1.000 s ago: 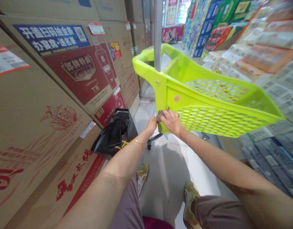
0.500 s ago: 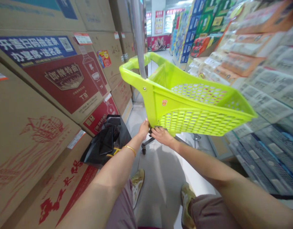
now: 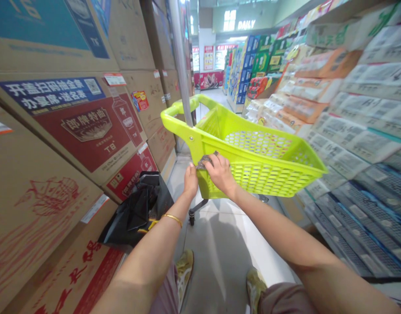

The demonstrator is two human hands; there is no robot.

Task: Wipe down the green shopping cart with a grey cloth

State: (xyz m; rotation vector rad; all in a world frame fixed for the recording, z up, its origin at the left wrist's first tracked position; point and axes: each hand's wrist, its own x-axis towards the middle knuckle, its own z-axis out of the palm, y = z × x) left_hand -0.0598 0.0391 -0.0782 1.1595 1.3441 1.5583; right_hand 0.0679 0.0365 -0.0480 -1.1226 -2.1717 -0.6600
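Observation:
A lime-green plastic shopping cart (image 3: pixel 213 145) stands in front of me, seen from its side, its perforated basket pointing right. My left hand (image 3: pixel 190 178) grips the cart's lower rear edge, thumb on the near side and the other fingers hidden behind it. A crumpled grey cloth (image 3: pixel 204 162) is under the bent fingers of my right hand (image 3: pixel 219 172), pressed against the cart's side panel. Most of the cloth is covered by the hand. A metal pole (image 3: pixel 183 65) rises beside the cart's handle.
Stacked cardboard cartons (image 3: pixel 89 126) form a wall on the left, with a black bag (image 3: pixel 138 209) at their foot. Packs of paper goods (image 3: pixel 360 109) fill the right side. A caster wheel (image 3: pixel 192 216) touches the tiled floor near my shoes.
My right hand has moved up from the cart's lower rear corner onto its side panel, and the grey cloth now shows. My left hand stays on the rear edge. The view has tilted up.

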